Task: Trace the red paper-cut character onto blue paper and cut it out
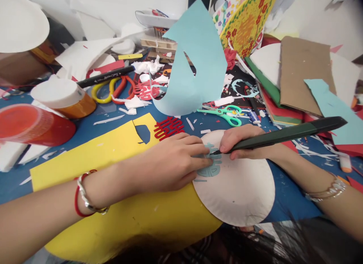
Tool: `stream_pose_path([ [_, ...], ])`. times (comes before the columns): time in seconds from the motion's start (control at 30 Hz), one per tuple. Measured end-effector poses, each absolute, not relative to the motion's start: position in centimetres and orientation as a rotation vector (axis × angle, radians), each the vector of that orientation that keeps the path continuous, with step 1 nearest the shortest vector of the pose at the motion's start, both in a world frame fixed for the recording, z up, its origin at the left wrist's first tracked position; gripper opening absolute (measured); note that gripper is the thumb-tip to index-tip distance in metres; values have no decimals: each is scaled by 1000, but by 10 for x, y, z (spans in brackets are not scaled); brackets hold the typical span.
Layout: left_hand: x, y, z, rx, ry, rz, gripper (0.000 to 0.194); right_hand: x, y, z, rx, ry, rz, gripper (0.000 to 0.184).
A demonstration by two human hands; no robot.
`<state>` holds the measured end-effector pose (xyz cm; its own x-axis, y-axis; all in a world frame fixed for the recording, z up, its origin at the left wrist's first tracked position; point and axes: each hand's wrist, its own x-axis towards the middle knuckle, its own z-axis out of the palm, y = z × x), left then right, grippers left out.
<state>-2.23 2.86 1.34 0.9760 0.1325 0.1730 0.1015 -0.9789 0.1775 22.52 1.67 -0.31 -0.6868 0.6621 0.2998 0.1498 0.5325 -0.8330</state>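
Note:
My right hand [241,141] grips a dark green craft knife [286,137], its thin blade tip resting on a pale blue paper cutting [214,167]. That intricate cutting lies on a white paper plate [241,192]. My left hand [176,158] presses flat on the cutting's left part, fingertips close to the blade and partly hiding the paper. The plate sits over the edge of a yellow card sheet [113,215]. A red paper cutting [168,128] lies just beyond my left fingers.
Green-handled scissors [224,114] lie just beyond the plate, and yellow-and-red scissors [110,90] further left. A tall pale blue card [195,63] stands at the centre. An orange-based tub [64,97], a black marker [104,76] and stacked cardboard and coloured paper [306,75] crowd the blue-covered table.

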Motion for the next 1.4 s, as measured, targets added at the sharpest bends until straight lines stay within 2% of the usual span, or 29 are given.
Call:
stream_pose_path([
  [0.2, -22, 26, 11, 2960, 192, 300, 27, 225, 16, 0, -698, -2234, 984, 11],
  [0.6, -21, 24, 11, 2956, 218, 270, 28, 230, 16, 4, -728, -2336, 977, 12],
  [1.1, -23, 25, 11, 2946, 203, 298, 27, 242, 16, 1, -776, -2308, 1100, 17],
  [1.3, -21, 26, 11, 2945, 209, 289, 26, 247, 17, -1, -725, -2271, 1113, 26],
  [1.4, -21, 25, 10, 2938, 211, 307, 25, 249, 17, -2, -746, -2267, 1137, 23],
])
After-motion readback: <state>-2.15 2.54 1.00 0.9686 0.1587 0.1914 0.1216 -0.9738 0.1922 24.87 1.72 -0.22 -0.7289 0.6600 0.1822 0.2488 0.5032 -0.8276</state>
